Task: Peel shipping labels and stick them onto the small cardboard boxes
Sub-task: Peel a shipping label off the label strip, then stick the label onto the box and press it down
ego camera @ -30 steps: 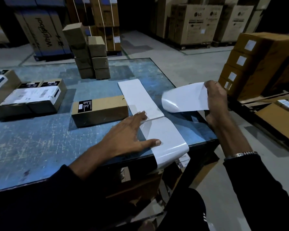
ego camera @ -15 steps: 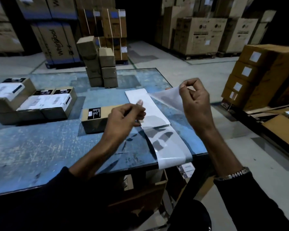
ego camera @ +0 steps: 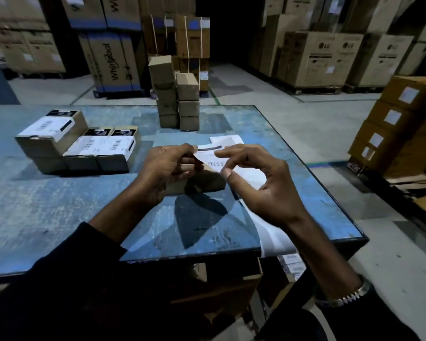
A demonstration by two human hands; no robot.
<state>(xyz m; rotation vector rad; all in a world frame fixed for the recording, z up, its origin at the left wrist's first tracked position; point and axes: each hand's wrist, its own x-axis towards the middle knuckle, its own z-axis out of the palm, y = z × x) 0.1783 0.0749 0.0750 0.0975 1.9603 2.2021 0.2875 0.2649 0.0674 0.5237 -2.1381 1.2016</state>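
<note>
A peeled white shipping label (ego camera: pixel 210 157) with a barcode hangs just above a small plain cardboard box (ego camera: pixel 199 184) in the middle of the blue table (ego camera: pixel 59 205). My left hand (ego camera: pixel 167 173) pinches the label's left edge. My right hand (ego camera: pixel 261 188) pinches its right side between thumb and fingers. The hands hide most of the box's top. The white backing strip (ego camera: pixel 273 232) lies to the right of the box and droops over the table's front edge.
Three labelled boxes (ego camera: pixel 101 146) sit at the left of the table. Two stacks of several unlabelled small boxes (ego camera: pixel 177 99) stand at the back. Labelled cartons (ego camera: pixel 399 124) are piled on the floor to the right, large appliance cartons behind.
My right hand pulled the label free of the backing strip and brought it left over the box. My left hand left the strip and took the label's other edge.
</note>
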